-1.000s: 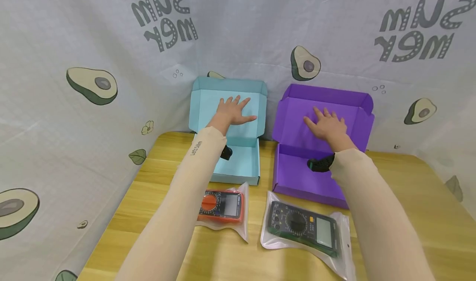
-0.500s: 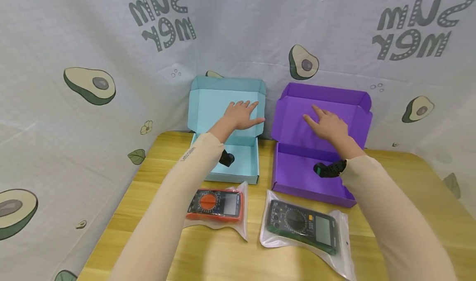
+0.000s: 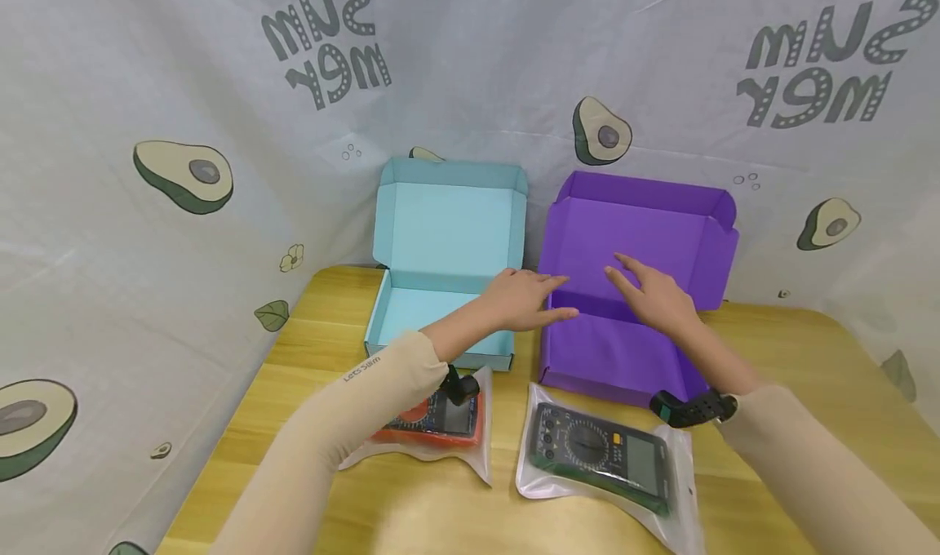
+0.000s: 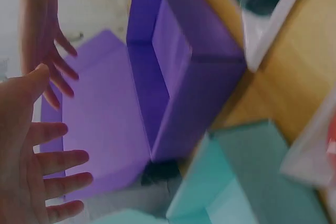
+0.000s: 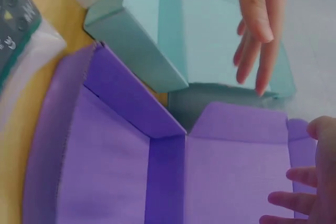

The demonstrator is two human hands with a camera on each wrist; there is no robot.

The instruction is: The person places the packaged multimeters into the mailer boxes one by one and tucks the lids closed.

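My left hand [image 3: 517,300] hovers with spread fingers over the right part of the light-blue box [image 3: 457,228], its fingertips reaching toward the purple box [image 3: 631,233]. Over the purple box is my right hand [image 3: 657,298], fingers extended and holding nothing. Both cardboard boxes stand with their lids raised, and the visible parts of their insides are bare. In the left wrist view, the palm of the left hand [image 4: 26,166] faces the right hand [image 4: 42,40] across a gap. The right wrist view shows the left hand [image 5: 260,24] pointing downward, apart from the right hand [image 5: 310,192].
In front of the light-blue box lies a red multimeter [image 3: 461,418] in a clear bag, partly covered by the left forearm. A dark green-edged multimeter [image 3: 598,455], also bagged, lies before the purple box. A printed curtain [image 3: 485,73] hangs behind the wooden table [image 3: 294,375].
Both hands have come back from in front of the raised lids, lower and nearer the body. The left has also swung right toward the right hand. Boxes and multimeters have stayed put.
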